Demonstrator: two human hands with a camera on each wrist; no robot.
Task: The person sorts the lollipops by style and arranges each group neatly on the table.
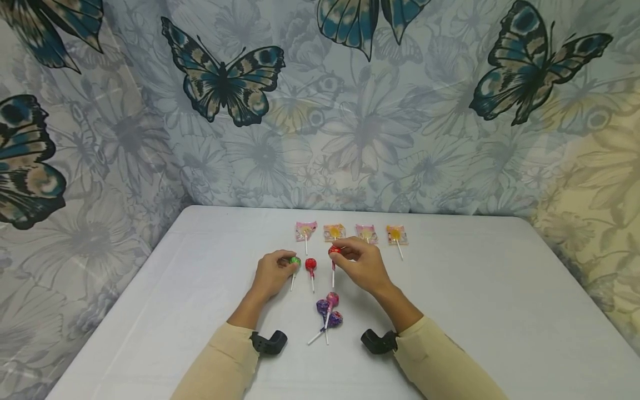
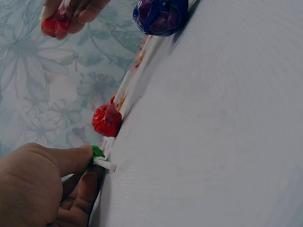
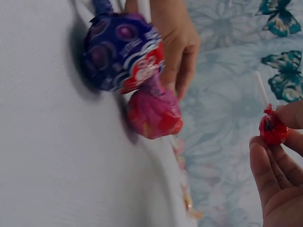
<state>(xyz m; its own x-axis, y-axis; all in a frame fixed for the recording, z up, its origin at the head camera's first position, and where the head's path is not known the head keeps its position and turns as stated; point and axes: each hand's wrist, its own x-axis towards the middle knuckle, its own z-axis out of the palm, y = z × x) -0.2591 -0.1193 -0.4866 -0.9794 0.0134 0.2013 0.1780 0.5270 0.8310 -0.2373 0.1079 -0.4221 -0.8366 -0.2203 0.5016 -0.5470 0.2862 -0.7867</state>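
Between thumb and fingers, my left hand [image 1: 273,273] pinches a green-wrapped lollipop [image 1: 295,260] at the table's surface, its white stick pointing toward me. A red lollipop [image 1: 310,264] lies just right of it, untouched. My right hand [image 1: 364,265] grips another red lollipop [image 3: 273,128] by its wrapped head; its stick hangs downward in the head view. In the right wrist view this candy appears raised above the tabletop. Nearer to me, between the forearms, lies a small pile of lollipops: a pink one [image 1: 332,299] and two purple-blue ones [image 1: 335,319] with crossed sticks.
Along the back of the white table [image 1: 475,300] runs a row of flat lollipops in clear wrappers, including a pink one [image 1: 305,230] at the left and an orange one [image 1: 397,233] at the right. A butterfly-patterned cloth [image 1: 370,139] hangs behind the table.
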